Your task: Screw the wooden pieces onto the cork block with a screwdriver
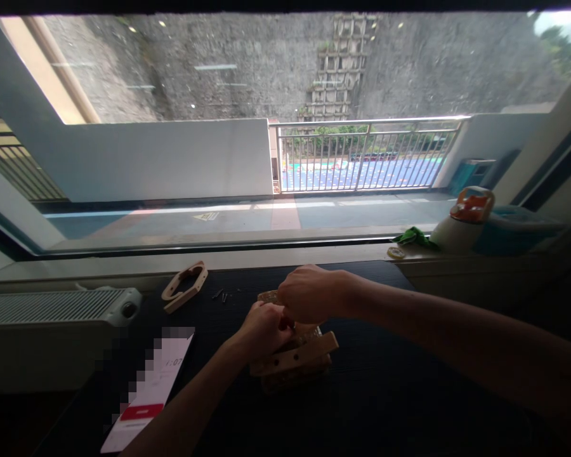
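Observation:
In the middle of the dark table stands a wooden assembly, with a pale bar on its near side that has round holes in it. My left hand grips it from the left, thumb and fingers bent in over its top. My right hand is closed above the far part of the assembly, close to the left fingertips. Whatever the right fingers pinch is hidden behind the hand. Farther left lies a loose wooden frame with a rounded opening. Several small screws lie between that frame and the assembly.
A phone-like screen lies at the table's left. A radiator stands beside the table. On the window sill are a green cloth, a small roll and a white jug with an orange top.

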Action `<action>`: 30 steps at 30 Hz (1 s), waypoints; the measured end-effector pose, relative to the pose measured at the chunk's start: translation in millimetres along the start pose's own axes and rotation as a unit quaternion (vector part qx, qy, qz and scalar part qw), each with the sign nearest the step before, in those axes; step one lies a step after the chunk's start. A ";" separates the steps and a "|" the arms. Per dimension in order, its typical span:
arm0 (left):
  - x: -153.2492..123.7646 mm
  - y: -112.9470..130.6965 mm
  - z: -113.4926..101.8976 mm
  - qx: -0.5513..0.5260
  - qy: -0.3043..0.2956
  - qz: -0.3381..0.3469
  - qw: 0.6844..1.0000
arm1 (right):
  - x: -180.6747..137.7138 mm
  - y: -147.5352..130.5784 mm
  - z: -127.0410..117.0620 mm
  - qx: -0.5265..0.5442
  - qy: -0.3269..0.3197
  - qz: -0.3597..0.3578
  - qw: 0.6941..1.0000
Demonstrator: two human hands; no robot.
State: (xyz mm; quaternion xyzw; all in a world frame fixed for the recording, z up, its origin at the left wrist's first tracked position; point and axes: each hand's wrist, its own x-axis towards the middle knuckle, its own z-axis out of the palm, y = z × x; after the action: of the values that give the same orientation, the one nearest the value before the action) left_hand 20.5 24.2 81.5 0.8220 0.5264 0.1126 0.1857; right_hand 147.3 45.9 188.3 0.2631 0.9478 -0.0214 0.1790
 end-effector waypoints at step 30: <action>0.4 -3.7 5.4 0.002 0.021 0.028 0.999 | 5.9 -2.8 -2.6 -0.028 0.015 0.027 0.999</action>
State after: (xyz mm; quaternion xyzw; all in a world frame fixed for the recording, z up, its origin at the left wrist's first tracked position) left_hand 19.7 25.0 75.0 0.8343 0.5072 0.1338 0.1695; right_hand 140.3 46.7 188.5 0.2835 0.9433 0.0134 0.1723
